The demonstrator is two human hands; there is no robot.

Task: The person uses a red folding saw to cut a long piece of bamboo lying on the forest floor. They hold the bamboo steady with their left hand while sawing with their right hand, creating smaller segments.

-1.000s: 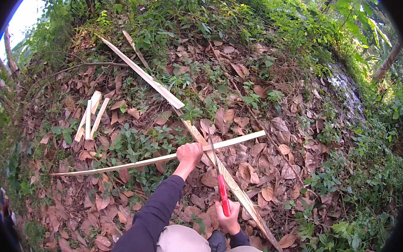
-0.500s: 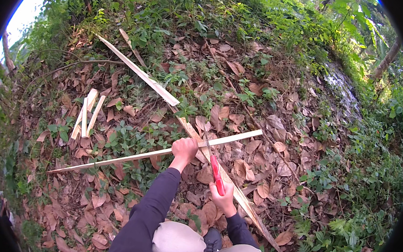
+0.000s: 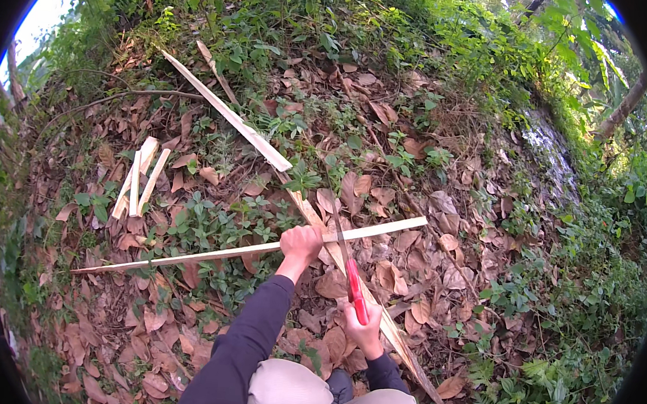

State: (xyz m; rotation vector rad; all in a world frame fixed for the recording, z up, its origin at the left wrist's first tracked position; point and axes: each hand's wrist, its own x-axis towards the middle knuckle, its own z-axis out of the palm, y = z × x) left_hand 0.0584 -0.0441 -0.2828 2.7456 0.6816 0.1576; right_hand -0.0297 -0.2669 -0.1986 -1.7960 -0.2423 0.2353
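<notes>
In the head view, the left hand (image 3: pixel 300 243) was closed around a long pale bamboo strip (image 3: pixel 209 253), its fingers wrapped tight about the middle of the strip's length. The strip ran nearly level, its thin end pointing left over the leaf litter (image 3: pixel 182 327) and its squared end reaching right of the hand. Just right of that hand, the right hand (image 3: pixel 364 329) gripped the red handle of a knife (image 3: pixel 353 287), the dark blade rising toward the strip. A longer split bamboo slat (image 3: pixel 232 119) lay diagonally on the ground beneath the strip. Well left of the strip lay a cluster of short offcuts (image 3: pixel 138 176).
</notes>
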